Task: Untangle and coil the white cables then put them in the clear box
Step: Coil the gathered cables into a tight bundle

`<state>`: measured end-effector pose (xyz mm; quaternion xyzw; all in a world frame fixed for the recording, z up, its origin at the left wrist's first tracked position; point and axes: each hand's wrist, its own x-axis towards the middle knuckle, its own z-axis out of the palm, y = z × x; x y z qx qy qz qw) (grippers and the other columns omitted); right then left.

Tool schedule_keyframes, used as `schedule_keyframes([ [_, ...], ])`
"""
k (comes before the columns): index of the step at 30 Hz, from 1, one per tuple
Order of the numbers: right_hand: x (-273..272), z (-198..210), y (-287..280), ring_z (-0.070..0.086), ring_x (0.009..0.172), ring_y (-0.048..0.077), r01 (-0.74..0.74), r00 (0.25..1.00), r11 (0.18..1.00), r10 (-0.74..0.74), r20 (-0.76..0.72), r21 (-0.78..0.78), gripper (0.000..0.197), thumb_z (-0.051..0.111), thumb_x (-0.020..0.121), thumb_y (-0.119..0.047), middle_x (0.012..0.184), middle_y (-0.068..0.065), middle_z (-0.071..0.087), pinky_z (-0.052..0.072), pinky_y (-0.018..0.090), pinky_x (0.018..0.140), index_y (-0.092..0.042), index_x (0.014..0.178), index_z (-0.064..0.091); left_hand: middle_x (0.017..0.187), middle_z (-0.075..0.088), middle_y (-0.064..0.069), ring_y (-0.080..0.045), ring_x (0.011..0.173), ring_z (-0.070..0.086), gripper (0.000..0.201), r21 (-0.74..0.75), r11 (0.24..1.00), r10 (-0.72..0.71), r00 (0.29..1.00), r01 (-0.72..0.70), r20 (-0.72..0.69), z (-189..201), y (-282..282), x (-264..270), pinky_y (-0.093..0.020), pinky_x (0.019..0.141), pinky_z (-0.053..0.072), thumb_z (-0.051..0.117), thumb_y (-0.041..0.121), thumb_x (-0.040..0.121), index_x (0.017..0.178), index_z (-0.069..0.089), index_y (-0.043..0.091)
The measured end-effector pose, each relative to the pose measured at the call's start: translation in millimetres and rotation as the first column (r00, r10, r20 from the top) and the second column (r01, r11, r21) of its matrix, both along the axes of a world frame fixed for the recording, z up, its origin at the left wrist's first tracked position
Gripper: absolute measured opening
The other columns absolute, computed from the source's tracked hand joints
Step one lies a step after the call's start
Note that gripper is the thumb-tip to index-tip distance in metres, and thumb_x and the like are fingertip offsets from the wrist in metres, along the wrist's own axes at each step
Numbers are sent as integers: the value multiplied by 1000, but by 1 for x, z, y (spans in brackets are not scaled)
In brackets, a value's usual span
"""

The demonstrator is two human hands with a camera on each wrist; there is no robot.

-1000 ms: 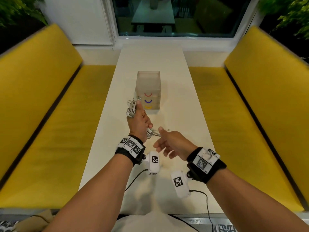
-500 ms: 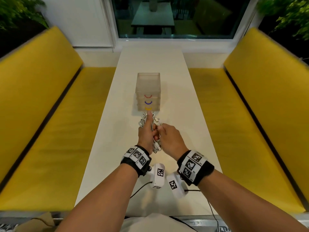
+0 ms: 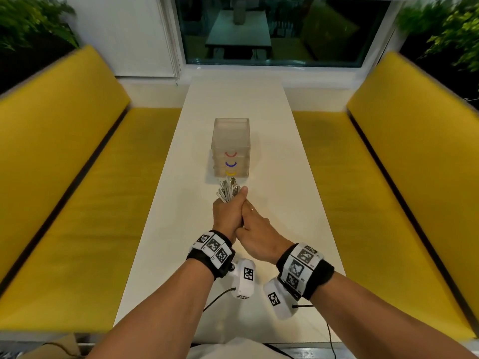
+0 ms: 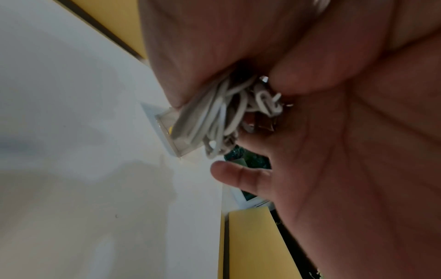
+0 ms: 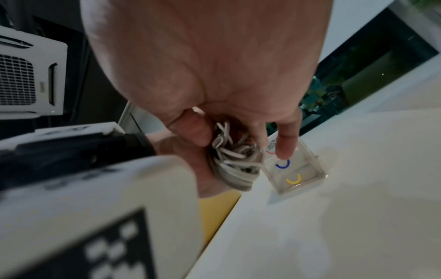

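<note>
A bundle of coiled white cables (image 3: 228, 192) sticks out forward from my two hands, just in front of the clear box (image 3: 231, 141). My left hand (image 3: 226, 212) grips the bundle from the left. My right hand (image 3: 250, 213) presses against the left one, with its thumb and fingers round the same cables (image 5: 235, 166). One right finger (image 5: 286, 139) points toward the clear box (image 5: 307, 166). In the left wrist view the cable loops (image 4: 214, 117) lie between the fingers, with a connector end among them. The box has red, blue and yellow arc handles on its near face and stands upright mid-table.
The long white table (image 3: 282, 193) runs away from me to a window. Yellow bench cushions (image 3: 77, 177) flank it on both sides. Black leads from the wrist cameras (image 3: 220, 297) hang near the table's front edge.
The left hand carried the cable bundle from the box's left side to right in front of it. The right hand closed in from the right and took hold of the bundle.
</note>
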<state>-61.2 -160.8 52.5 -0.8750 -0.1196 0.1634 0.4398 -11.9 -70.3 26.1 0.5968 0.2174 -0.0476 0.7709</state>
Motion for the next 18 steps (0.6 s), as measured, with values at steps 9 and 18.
schedule_keyframes([
  [9, 34, 1, -31, 42, 140, 16, 193, 978, 970, -202, 53, 145, 24, 57, 93, -13, 143, 2, 55, 32, 34, 114, -12, 104, 79, 69, 70, -16, -26, 56, 67, 18, -16, 1000, -23, 999, 22, -37, 1, 5, 2, -34, 56, 56, 67, 15, 94, 82, 66, 3],
  [18, 49, 33, -19, 59, 108, 8, 239, 969, 952, -223, -101, 192, 63, 72, 87, -50, 124, -9, 59, 47, 30, 97, -21, 135, 44, 69, 63, -12, -22, 54, 61, 17, 277, 925, -281, 959, 259, 40, 16, -8, -1, -28, 57, 49, 49, 24, 98, 93, 62, 15],
])
